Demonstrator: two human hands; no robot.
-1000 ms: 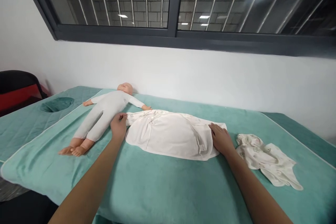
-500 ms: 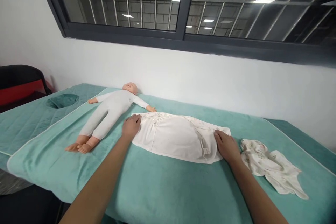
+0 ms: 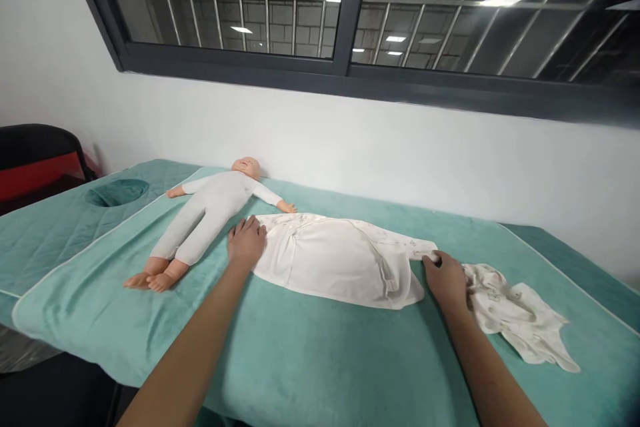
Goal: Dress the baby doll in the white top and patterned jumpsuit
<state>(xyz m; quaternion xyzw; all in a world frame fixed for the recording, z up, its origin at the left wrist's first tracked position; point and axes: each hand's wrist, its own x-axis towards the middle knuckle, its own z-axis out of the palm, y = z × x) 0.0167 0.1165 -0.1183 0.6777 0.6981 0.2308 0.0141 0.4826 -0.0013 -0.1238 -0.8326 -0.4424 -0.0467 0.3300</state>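
A white baby shirt with small prints along its sleeves lies spread out on the green cloth. At its left end, my left hand has its fingers curled over the sleeve end, which they partly hide. My right hand pinches the cuff of the other sleeve between thumb and fingers. Close to the right hand lies a crumpled white printed baby garment. A baby doll in a pale grey-white suit rests on its back to the left, one hand near the shirt's upper left edge.
The green cloth covers a padded table with a round hole at its left. Behind it rises a white wall with a dark-framed barred window. A black and red chair stands at the far left.
My right hand has moved slightly right from lying on the shirt to pinching its cuff, and that sleeve now stretches out to the right. My left hand has shifted slightly left.
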